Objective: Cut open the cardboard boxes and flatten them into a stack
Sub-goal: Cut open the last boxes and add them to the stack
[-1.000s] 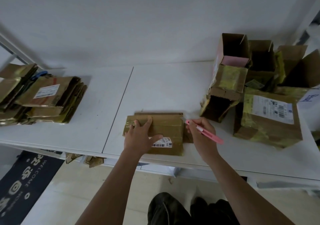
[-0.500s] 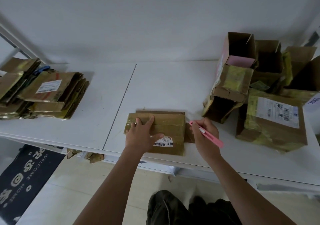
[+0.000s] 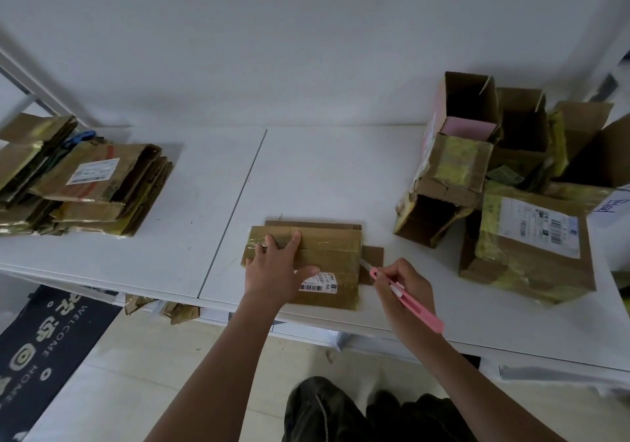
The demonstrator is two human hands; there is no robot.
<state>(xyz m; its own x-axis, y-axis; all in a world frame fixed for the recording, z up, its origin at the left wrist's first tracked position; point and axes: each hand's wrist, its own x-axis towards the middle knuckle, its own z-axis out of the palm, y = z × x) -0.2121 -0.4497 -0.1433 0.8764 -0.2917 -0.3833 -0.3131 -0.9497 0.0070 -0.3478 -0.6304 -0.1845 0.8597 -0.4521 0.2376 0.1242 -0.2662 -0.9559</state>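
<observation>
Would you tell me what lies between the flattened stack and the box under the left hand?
Only bare white table, crossed by its seam line, in the head view.

The knife [image 3: 407, 297] is pink. The flat box [image 3: 327, 254] is brown with shiny yellowish tape and a white barcode label [image 3: 318, 283] (black stripes). The bench [image 3: 191, 230] is white, and the mat [image 3: 44, 349] is dark with white letters.

Dim, soft light — edges distorted.
</observation>
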